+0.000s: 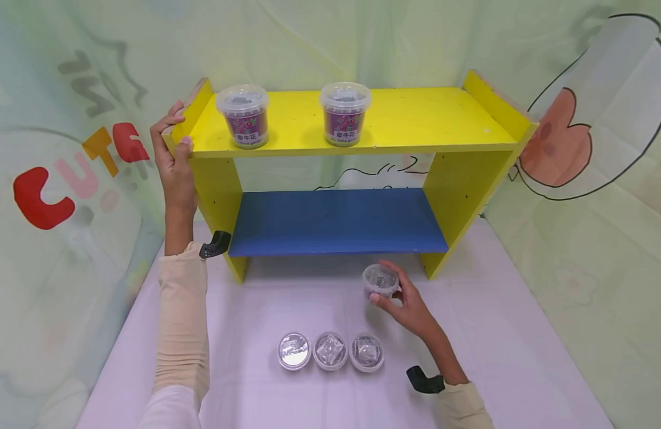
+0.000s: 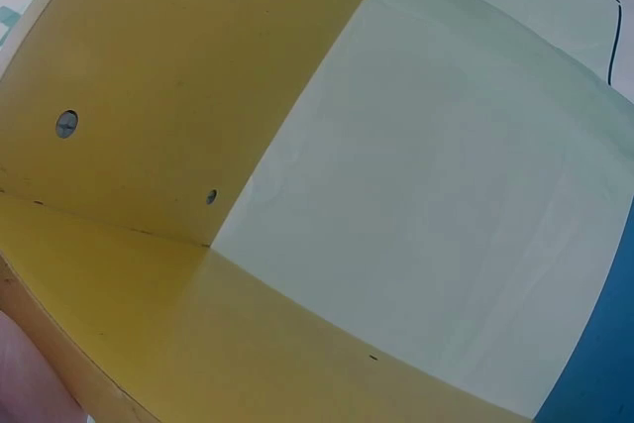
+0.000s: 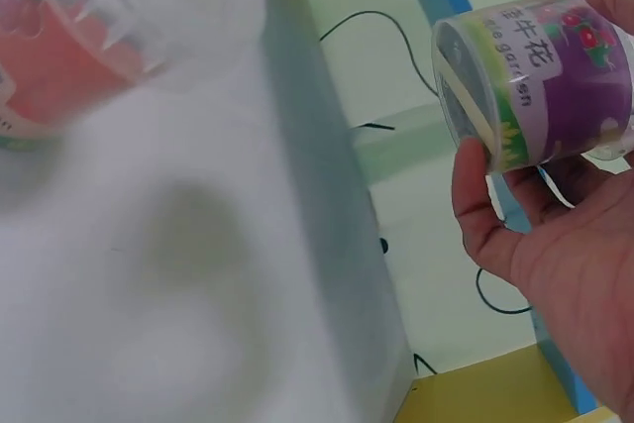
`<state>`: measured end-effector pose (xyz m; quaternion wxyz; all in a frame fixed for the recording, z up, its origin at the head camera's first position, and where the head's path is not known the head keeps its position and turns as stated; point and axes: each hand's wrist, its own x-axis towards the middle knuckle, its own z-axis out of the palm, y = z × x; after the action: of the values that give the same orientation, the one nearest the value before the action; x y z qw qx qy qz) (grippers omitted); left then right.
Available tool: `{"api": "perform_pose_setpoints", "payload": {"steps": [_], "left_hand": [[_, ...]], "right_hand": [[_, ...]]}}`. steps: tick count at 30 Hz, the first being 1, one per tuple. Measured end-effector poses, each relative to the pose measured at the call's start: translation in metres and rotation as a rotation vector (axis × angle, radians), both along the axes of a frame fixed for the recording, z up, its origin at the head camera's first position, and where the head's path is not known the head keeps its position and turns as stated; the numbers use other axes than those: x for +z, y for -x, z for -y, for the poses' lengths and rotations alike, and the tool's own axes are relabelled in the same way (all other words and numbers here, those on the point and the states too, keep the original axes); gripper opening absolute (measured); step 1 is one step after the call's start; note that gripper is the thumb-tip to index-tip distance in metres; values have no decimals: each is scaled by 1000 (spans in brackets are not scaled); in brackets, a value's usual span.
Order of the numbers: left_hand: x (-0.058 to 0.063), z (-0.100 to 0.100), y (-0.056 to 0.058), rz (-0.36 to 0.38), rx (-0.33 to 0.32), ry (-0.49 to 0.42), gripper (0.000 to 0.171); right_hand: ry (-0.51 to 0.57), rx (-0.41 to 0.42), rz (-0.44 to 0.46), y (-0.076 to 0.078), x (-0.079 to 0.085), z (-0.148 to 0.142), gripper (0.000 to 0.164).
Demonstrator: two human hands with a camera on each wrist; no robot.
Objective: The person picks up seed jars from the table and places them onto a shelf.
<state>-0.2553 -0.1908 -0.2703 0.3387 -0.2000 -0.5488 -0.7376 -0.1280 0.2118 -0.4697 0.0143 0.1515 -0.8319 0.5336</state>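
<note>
My right hand [image 1: 413, 307] grips a clear lidded plastic cup [image 1: 380, 281] above the table, in front of the shelf. In the right wrist view that cup [image 3: 560, 86] is tilted on its side, its purple label showing flowers and lettering. My left hand [image 1: 176, 170] holds the upper left side panel of the yellow and blue shelf [image 1: 405, 116], thumb at the front edge and fingers round the outside. Two matching cups stand upright on the yellow top board, one at the left [image 1: 247, 128] and one near the middle [image 1: 345, 125].
Three lidded cups stand in a row on the white-covered table: left [image 1: 294, 351], middle [image 1: 330, 351] and right [image 1: 366, 353]. Below the top is a blue lower board [image 1: 338, 220]. A printed curtain [image 1: 577, 262] surrounds the table at the back and sides.
</note>
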Motion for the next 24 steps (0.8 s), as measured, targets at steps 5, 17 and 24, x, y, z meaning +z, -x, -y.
{"api": "perform_pose_setpoints", "payload": {"steps": [5,17,24], "left_hand": [[-2,3,3,18,-11,-12,27],[-4,5,6,19,-9,1,27],[-4,5,7,6,-1,12,28]], "right_hand": [[98,-1,15,1,9,0,71],[331,20,-15,5,29,0,70],[380,-35,-3,8,38,1,77]]}}
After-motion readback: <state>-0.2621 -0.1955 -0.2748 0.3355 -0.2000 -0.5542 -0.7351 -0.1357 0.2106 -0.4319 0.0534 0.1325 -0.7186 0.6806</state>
